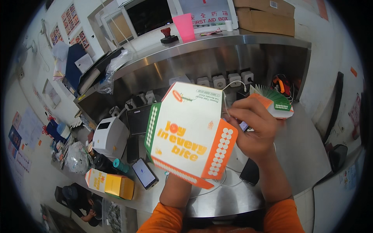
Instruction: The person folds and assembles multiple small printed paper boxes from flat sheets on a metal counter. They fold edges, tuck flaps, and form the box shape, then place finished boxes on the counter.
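A flat or partly folded cardboard food box [188, 128], white with orange and green dotted flaps, is held up in front of me above the steel counter [233, 200]. Its printed panel faces me. My right hand [256, 126] is closed at the box's right edge, thumb and fingers pinching a flap there. Behind the box my left hand is hidden; only its forearm and orange sleeve show below. To the right, a fanned stack of similar boxes [272, 103] lies on the counter. Another bundle of boxes, white and yellow [110, 184], sits at the front left.
A lit phone [145, 173] lies left of my forearm, a dark phone [250, 171] to the right among white cables. A white printer [109, 136] and a teal-capped bottle [121, 166] stand at left. On the raised shelf is a pink cup [183, 27]. A person [77, 202] crouches lower left.
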The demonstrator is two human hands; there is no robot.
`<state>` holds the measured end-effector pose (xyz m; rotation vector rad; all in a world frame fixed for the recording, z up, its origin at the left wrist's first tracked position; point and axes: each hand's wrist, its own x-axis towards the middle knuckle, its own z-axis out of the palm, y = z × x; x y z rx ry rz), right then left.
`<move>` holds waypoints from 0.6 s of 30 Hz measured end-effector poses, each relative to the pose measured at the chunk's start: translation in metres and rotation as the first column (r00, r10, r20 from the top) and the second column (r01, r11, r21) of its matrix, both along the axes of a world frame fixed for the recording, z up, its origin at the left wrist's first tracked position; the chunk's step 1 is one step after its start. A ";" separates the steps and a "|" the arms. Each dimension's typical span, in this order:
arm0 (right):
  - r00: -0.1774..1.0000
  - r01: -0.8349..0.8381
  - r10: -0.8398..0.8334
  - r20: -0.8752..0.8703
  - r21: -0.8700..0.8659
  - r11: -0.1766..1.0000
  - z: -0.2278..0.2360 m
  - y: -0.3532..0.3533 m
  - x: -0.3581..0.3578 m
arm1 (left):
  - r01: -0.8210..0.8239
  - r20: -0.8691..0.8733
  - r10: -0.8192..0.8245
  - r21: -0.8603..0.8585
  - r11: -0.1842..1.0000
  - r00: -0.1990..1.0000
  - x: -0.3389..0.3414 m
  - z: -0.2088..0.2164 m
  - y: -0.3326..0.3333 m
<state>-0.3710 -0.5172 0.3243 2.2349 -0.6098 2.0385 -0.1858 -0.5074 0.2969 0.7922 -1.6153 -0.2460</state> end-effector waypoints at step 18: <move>0.999 -0.028 0.030 -0.037 0.057 0.998 0.004 0.004 -0.002 | -0.044 0.040 0.044 -0.003 0.999 0.998 0.005 -0.009 -0.003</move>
